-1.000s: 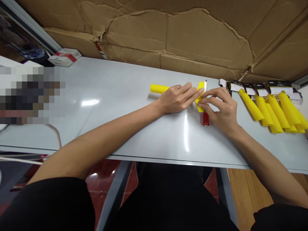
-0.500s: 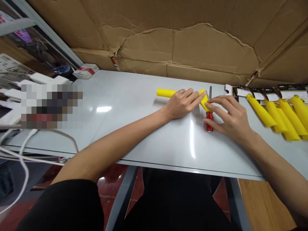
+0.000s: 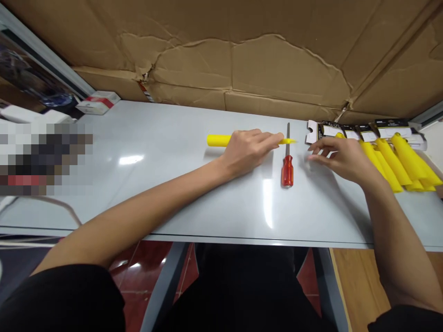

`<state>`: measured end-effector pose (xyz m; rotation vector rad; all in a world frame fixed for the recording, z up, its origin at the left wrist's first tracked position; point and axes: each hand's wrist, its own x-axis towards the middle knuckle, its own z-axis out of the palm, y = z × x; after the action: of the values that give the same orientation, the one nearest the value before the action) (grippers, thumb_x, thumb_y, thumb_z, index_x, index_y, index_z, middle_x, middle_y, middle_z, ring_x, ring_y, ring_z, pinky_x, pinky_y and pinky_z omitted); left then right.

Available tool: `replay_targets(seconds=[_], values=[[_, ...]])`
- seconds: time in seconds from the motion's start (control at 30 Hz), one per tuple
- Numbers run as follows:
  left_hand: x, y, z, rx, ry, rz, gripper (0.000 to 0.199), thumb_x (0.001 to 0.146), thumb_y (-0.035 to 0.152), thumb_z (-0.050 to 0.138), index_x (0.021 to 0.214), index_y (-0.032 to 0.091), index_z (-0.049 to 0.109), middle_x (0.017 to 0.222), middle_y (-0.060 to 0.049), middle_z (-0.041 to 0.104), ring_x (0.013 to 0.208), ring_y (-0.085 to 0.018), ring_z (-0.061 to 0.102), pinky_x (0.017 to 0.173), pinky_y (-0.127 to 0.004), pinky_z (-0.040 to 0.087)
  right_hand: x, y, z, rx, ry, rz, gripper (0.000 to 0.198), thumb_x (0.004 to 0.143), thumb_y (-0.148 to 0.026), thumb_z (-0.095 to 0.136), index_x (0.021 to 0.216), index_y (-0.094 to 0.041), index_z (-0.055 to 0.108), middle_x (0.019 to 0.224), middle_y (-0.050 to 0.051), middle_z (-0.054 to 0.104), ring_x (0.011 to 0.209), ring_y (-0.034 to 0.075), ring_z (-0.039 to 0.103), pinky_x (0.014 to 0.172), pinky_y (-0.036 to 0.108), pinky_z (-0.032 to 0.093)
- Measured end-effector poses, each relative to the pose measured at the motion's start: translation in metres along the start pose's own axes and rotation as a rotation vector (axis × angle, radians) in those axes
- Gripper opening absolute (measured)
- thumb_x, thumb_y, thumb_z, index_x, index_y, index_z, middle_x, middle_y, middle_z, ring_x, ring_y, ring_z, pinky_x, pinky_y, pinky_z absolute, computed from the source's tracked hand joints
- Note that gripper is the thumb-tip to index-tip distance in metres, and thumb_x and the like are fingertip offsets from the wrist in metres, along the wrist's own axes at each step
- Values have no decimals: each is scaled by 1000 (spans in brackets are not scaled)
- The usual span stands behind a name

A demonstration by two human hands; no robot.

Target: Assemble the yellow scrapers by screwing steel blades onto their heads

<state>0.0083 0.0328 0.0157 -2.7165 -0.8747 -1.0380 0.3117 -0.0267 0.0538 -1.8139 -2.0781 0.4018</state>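
Note:
My left hand (image 3: 251, 150) is closed around a yellow rolled tube (image 3: 218, 140), held just above the white table. The tube's plain end sticks out to the left and its narrow pointed end to the right, over a screwdriver's shaft. That screwdriver (image 3: 287, 171) lies on the table with its red handle toward me. To the right of it, my right hand (image 3: 337, 157) hovers with fingers bent and a gap between thumb and fingertips. A small pale blur shows below those fingertips; I cannot make out what it is.
Several yellow rolled pieces with black-and-white card tops (image 3: 396, 159) lie at the right. A cardboard sheet (image 3: 235, 69) stands along the back edge. A red-and-white box (image 3: 98, 102) sits at the back left, near white cables and a blurred-out area.
My right hand has left the yellow tube's right end and moved right, toward the carded pieces. My left hand keeps its hold on the tube. The view has shifted to the right.

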Motion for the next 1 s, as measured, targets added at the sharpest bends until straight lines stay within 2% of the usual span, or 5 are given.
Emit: replay_targets(seconds=[0.13, 0.37, 0.7, 0.83, 1.0], values=[[16, 13, -34, -494, -60, -262, 14, 103, 26, 65, 116, 23, 68, 101, -3, 84, 89, -19, 81, 74, -31, 60, 1, 15, -5, -18, -276, 59, 45, 80, -56, 89, 103, -18, 83, 96, 5, 76, 79, 10, 67, 77, 24, 48], [12, 17, -60, -1301, -495, -755, 39, 90, 37, 89, 109, 19, 59, 113, -12, 83, 83, -24, 86, 61, -28, 65, 1, 6, -6, -140, -300, 88, 21, 86, -34, 76, 95, -15, 81, 100, 6, 76, 86, 11, 65, 82, 25, 45], [-10, 12, -60, -1209, -490, -726, 17, 98, 25, 77, 106, 18, 64, 96, -9, 85, 79, -17, 81, 68, -28, 61, -2, 18, -8, -58, -191, 50, 26, 93, -41, 77, 94, -15, 78, 88, 4, 75, 72, 9, 63, 73, 24, 44], [-13, 22, -53, -1124, -467, -757, 12, 99, 20, 71, 109, 17, 64, 99, -9, 85, 68, -14, 78, 58, -26, 56, -12, -16, 4, 412, 105, -96, 47, 86, -59, 85, 94, -12, 80, 87, 6, 75, 68, 7, 68, 67, 22, 56], [-15, 36, -46, -985, -407, -742, 9, 100, 21, 68, 106, 14, 69, 95, -8, 83, 64, -13, 77, 61, -26, 58, -27, -66, 31, 498, 240, -420, 11, 92, -29, 83, 100, -22, 87, 100, 1, 79, 85, 5, 76, 81, 19, 63]])
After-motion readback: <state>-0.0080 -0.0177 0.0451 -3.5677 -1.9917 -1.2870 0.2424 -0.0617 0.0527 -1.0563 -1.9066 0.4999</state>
